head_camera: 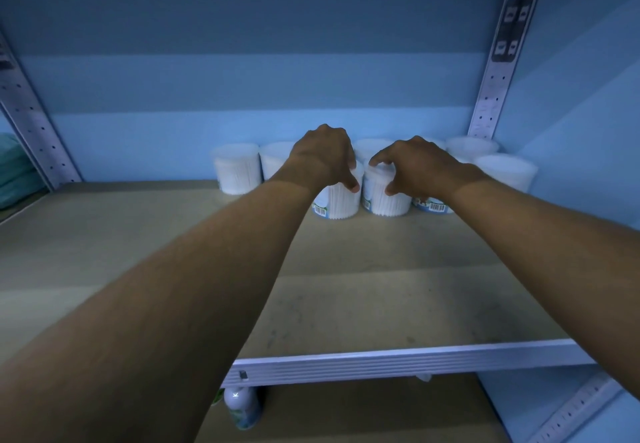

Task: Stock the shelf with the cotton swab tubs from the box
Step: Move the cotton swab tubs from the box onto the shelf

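Head view: both arms reach deep into the shelf (346, 304), toward the centre of the frame, where the cotton swab tubs stand in rows against the blue back wall. The left hand (323, 157) curls over the top of one front tub (337, 202), thumb down its side; its grip holds that tub. The right hand (414, 165) curls over the neighbouring front tub (386, 197), fingers on the lid and thumb on the wall; its grip holds that one too. The two held tubs stand just beside each other, seemingly touching, both on the shelf board. A third front tub (433, 204) sits under the right wrist. Behind them runs a back row, with a far-left tub (237, 169) and, at the right of the frame, two more tubs (505, 171). The box is not in view.

The risks, as a judgement: the tubs are light and packed close, so a sideways nudge while letting go could tip a neighbour or knock the back row askew. The right wrist hangs low over the third tub and could drag it forward as the arm pulls out. Pushing the pair back too hard could shove the rear tubs against the wall and topple them. A bottle (240, 409) stands on the lower shelf at the bottom of the frame, well apart
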`<state>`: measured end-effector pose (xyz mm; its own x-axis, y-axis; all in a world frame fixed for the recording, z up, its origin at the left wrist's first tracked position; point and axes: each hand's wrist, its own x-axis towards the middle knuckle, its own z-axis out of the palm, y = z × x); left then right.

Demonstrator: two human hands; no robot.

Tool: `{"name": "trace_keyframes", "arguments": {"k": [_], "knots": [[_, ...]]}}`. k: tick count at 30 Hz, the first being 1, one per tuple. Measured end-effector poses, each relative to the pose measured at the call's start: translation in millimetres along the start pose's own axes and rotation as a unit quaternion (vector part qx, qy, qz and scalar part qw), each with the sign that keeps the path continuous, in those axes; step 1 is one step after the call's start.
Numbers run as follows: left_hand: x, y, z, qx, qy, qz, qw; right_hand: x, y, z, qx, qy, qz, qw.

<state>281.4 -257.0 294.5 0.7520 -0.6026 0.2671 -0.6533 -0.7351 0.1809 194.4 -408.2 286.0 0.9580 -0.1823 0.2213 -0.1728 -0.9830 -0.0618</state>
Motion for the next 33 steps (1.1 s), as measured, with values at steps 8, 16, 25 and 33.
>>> {"name": "trace_keyframes", "arguments": {"k": [8, 16, 25, 33], "knots": [[-7, -3, 7, 0.005, 0.022, 0.005, 1.000, -9, -3, 2, 0.030, 0.002, 0.021, 0.999], [-51, -11, -3, -0.018, 0.014, 0.035, 0.999, -55, -22, -3, 0.080, -0.029, 0.045, 0.995], [-143, -45, -32, 0.010, -0.008, 0.012, 1.000, -105, -73, -10, 0.099, -0.043, 0.030, 0.994], [-238, -77, -38, 0.031, 0.022, -0.005, 0.999, -156, -147, 17, 0.146, -0.044, -0.042, 0.987]]}}
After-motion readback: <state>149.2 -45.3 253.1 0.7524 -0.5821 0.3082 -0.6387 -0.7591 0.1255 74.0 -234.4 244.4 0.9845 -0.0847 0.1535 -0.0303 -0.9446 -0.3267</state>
